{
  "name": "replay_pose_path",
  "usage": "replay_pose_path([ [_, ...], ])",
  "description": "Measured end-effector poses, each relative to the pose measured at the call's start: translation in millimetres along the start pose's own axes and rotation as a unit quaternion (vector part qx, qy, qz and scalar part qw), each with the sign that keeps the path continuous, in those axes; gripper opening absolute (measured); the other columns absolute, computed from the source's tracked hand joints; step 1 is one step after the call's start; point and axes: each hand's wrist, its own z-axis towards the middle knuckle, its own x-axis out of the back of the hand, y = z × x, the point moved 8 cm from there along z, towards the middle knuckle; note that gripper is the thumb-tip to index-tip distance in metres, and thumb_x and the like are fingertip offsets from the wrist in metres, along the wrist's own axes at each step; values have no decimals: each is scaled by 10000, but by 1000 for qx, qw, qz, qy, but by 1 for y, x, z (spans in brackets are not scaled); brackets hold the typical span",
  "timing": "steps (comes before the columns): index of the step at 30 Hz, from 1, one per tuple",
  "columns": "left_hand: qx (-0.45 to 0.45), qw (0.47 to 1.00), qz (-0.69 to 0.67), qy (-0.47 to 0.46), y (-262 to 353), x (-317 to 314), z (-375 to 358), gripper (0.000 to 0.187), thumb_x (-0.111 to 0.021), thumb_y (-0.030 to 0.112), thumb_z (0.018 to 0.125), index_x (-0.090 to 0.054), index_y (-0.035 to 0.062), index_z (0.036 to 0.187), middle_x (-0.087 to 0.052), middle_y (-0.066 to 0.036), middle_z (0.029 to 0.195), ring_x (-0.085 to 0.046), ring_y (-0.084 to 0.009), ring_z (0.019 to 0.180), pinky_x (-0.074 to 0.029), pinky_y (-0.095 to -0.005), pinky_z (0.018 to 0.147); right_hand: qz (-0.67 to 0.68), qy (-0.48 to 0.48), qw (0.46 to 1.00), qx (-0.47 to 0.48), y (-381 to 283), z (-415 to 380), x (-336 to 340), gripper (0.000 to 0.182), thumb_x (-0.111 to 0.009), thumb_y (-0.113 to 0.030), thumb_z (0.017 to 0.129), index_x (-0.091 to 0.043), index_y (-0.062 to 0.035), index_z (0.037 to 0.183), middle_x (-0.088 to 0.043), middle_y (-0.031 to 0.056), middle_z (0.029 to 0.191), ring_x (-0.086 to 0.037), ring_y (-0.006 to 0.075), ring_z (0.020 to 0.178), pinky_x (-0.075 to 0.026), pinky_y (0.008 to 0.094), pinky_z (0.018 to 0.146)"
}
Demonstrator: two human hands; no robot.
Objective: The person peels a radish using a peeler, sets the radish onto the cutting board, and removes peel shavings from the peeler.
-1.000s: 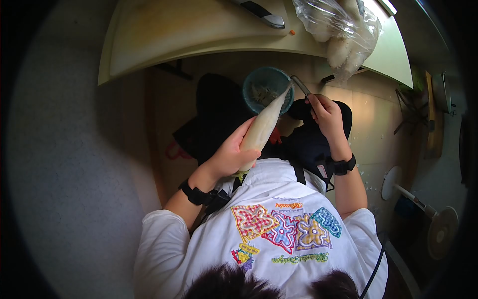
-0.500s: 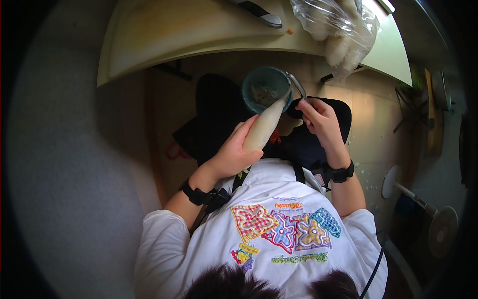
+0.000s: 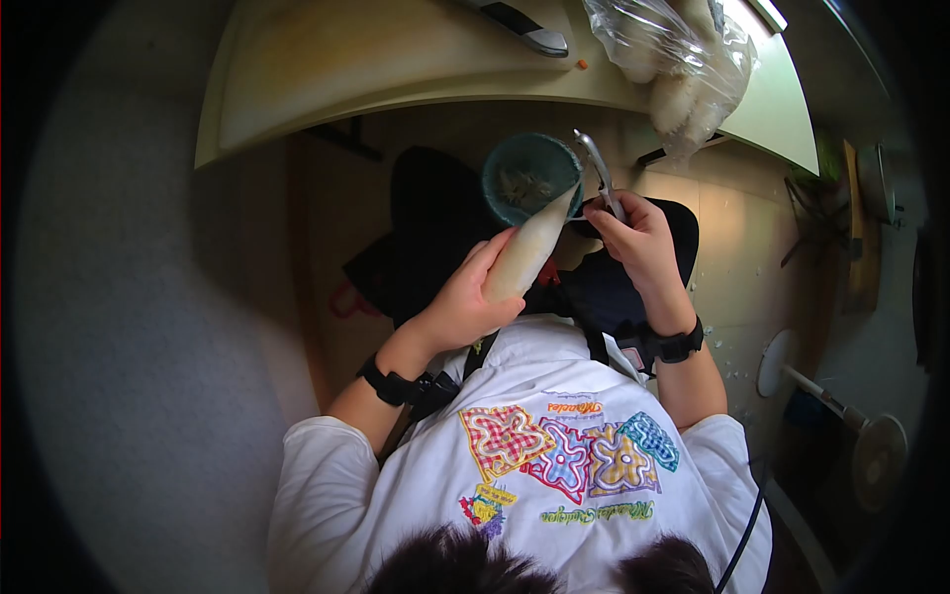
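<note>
A pale, tapering white radish (image 3: 526, 253) lies slanted in my left hand (image 3: 457, 302), whose fingers wrap round its thick end. Its thin tip points away from me, over the right rim of a teal bin (image 3: 492, 188). Inside the bin are pale peelings (image 3: 522, 186). My right hand (image 3: 641, 241) is closed round the handle of a metal peeler (image 3: 595, 166). The peeler's head points up and away, just right of the radish tip and apart from it. A thin pale strip shows by my right fingertips; what it is I cannot make out.
Ahead stands a pale table (image 3: 396, 84) bearing a knife (image 3: 529, 32), a small orange scrap (image 3: 582, 64) and a clear plastic bag (image 3: 683, 74) of white radishes that overhangs the edge. A white fan (image 3: 879, 460) stands at the right. White bits dot the floor there.
The peeler has come away from the radish tip, shifting slightly right and turning more upright. The left hand and the radish have hardly moved.
</note>
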Motion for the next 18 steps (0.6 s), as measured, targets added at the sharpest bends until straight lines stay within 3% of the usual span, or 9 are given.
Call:
replay_pose_path([
  [4,15,997,-67,-19,4,2,-2,838,-663,46,817,-235,60,1538,-558,-77,1131,-593,-114,849,-537,-285,705,-41,17,999,30,-8,0,12,187,-718,-139,863,-703,14,969,-550,-58,699,-456,22,630,-356,201,562],
  [6,38,974,-221,-38,7,0,-5,847,-668,104,823,-220,63,1541,-567,-104,1105,-607,-144,865,-547,-302,721,-53,33,996,58,-10,2,13,195,-717,-138,865,-704,17,981,-549,-59,708,-453,21,634,-357,195,568],
  [9,30,952,-297,-73,7,-2,-2,861,-675,159,824,-211,67,1543,-563,-134,1138,-619,-171,871,-558,-313,736,-75,47,993,83,-7,8,18,245,-717,-136,867,-697,21,1053,-544,-59,725,-444,19,643,-352,184,579],
  [14,15,950,-307,-51,9,-1,2,926,-734,142,783,-205,77,1540,-539,-155,1215,-619,-195,912,-574,-334,746,-63,58,991,107,-14,4,12,427,-721,-129,871,-623,12,1262,-516,-68,729,-412,17,635,-331,176,580],
  [16,12,955,-294,-37,9,1,4,949,-755,134,765,-207,80,1537,-529,-159,1239,-616,-198,927,-578,-336,739,-106,43,987,109,-13,3,11,544,-724,-130,880,-536,-5,1375,-501,-74,718,-396,17,628,-322,178,574],
  [18,33,952,-305,-26,9,2,2,986,-785,114,728,-215,95,1532,-528,-141,1209,-612,-193,917,-583,-330,696,-89,46,989,108,-16,-1,7,522,-728,-138,884,-548,-3,1355,-499,-71,725,-390,17,628,-317,180,570],
])
